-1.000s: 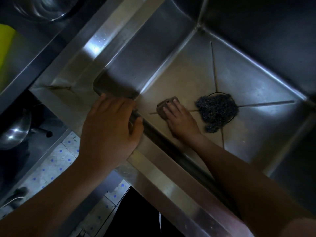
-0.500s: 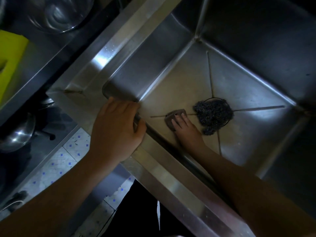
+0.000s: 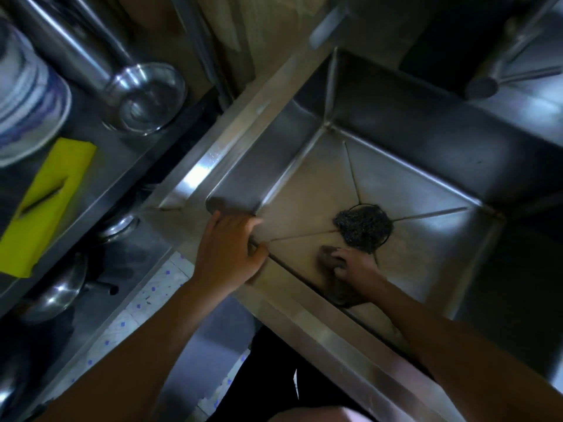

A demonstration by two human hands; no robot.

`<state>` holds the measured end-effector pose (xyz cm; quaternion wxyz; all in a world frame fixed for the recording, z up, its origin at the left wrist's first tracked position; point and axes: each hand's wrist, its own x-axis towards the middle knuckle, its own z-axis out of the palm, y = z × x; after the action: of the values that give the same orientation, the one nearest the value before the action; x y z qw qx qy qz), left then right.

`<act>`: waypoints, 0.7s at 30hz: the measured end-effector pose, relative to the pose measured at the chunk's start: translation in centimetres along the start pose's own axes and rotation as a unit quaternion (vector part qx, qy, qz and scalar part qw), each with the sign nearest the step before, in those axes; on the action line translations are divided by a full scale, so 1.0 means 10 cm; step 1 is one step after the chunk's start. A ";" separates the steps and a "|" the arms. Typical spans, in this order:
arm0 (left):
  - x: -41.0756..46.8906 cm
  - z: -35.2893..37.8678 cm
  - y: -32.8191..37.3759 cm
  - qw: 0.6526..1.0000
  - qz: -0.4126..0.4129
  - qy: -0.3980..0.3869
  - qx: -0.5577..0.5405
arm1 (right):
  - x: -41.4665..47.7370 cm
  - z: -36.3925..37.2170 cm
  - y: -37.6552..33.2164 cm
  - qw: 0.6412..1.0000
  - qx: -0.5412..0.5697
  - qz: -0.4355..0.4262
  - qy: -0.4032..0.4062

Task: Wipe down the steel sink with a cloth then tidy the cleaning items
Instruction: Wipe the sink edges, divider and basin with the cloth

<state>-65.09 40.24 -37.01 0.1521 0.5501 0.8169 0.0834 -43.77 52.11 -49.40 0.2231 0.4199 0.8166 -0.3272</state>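
The steel sink (image 3: 405, 184) fills the middle and right of the head view, its floor creased towards a round drain. A dark steel-wool scourer (image 3: 362, 228) lies on the drain. My right hand (image 3: 355, 268) is down on the sink floor near the front wall, fingers pressing a small brownish cloth (image 3: 329, 258) flat against the steel just in front of the scourer. My left hand (image 3: 227, 248) grips the sink's front rim at its near left corner, with the fingers curled over the edge.
Left of the sink, a dark shelf holds a steel bowl (image 3: 146, 99), stacked plates (image 3: 27, 99) and a yellow pad (image 3: 48, 202). Steel pans (image 3: 58, 287) sit on a lower level. Tiled floor (image 3: 146, 303) shows below. A tap spout (image 3: 487, 77) hangs at the upper right.
My right hand has slid the cloth back across the sink floor towards the front wall and nearer the scourer. My left hand stays on the rim. The view has pulled back.
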 end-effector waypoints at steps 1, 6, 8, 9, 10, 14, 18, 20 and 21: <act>0.00 -0.03 0.01 1.000 -0.008 0.002 -0.023 | -0.06 -0.07 -0.01 1.000 0.025 0.012 0.008; 0.06 -0.24 0.15 0.992 -0.018 -0.008 -0.126 | -0.32 -0.45 -0.06 0.986 0.138 0.037 0.083; 0.16 -0.27 0.15 0.994 0.025 0.004 -0.109 | -0.39 -0.60 -0.12 0.976 0.175 0.045 0.120; 0.23 -0.31 0.16 0.994 0.039 0.003 -0.104 | -0.41 -0.67 -0.14 0.970 0.192 0.053 0.137; 0.31 -0.38 0.19 0.994 0.039 -0.005 -0.105 | -0.41 -0.73 -0.16 0.964 0.211 0.060 0.152; 0.68 -0.57 0.28 0.991 0.056 -0.026 -0.117 | -0.38 -0.93 -0.26 0.932 0.282 0.080 0.214; 1.14 -0.68 0.32 0.985 0.090 -0.029 -0.145 | -0.24 -1.09 -0.46 0.863 0.395 0.120 0.291; 1.42 -0.69 0.30 0.982 0.108 -0.026 -0.155 | -0.11 -1.19 -0.58 0.825 0.441 0.144 0.324; 1.56 -0.70 0.29 0.980 0.113 -0.027 -0.162 | -0.04 -1.25 -0.63 0.809 0.457 0.155 0.337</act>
<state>-70.37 56.00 -31.96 0.2506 0.6091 0.7206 0.2168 -49.95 58.19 -38.35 -0.2358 0.6786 0.5208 -0.4612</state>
